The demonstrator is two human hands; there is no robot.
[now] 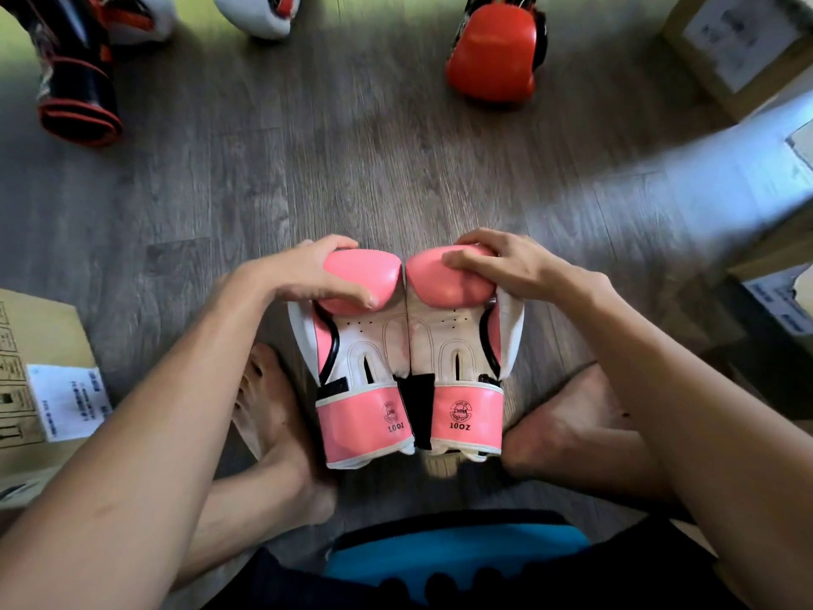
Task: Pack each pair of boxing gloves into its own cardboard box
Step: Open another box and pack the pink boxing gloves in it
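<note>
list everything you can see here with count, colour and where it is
pink gloves: 2, pink and white, side by side at centre, palms up, held
red glove: 1, red, floor, top right of centre
white gloves: 2, white with red, floor, top edge, cut off
black glove: 1, black with red trim, floor, top left
box at left: 1, brown cardboard, white label, left edge
boxes at right: at least 2, brown cardboard, labelled, right edge
floor: grey wood
feet: 2, bare, flanking the pink gloves
left hand: gripping left pink glove
right hand: gripping right pink glove
</note>
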